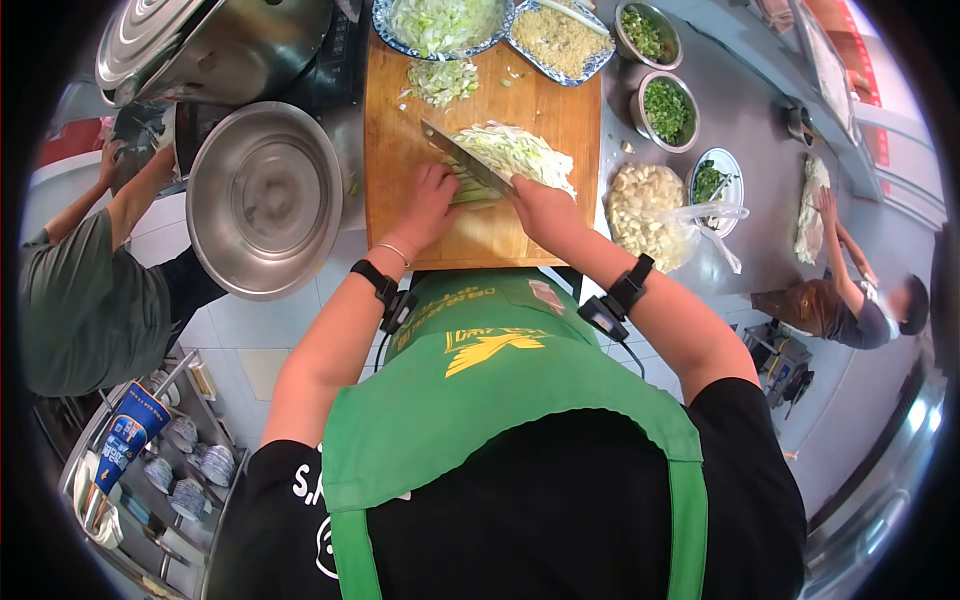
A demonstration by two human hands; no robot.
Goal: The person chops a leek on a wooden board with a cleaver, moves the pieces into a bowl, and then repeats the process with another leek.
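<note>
My right hand (548, 212) is closed around the handle of a kitchen knife (462, 158), whose broad blade points up and to the left. Under the blade lie pale green vegetable stalks (474, 190). With curled fingers, my left hand (428, 205) presses the stalks against the wooden cutting board (400, 130). A heap of thin white and green shreds (520, 150) spreads on the far side of the knife. Farther back on the board is a small pile of chopped pieces (442, 82).
At the back are a patterned bowl of chopped vegetable (440, 22) and a dish of minced, pale food (560, 42). Metal bowls of greens (668, 112) and a bag of pale cubes (645, 210) stand right. A large steel basin (265, 200) is left. People work on both sides.
</note>
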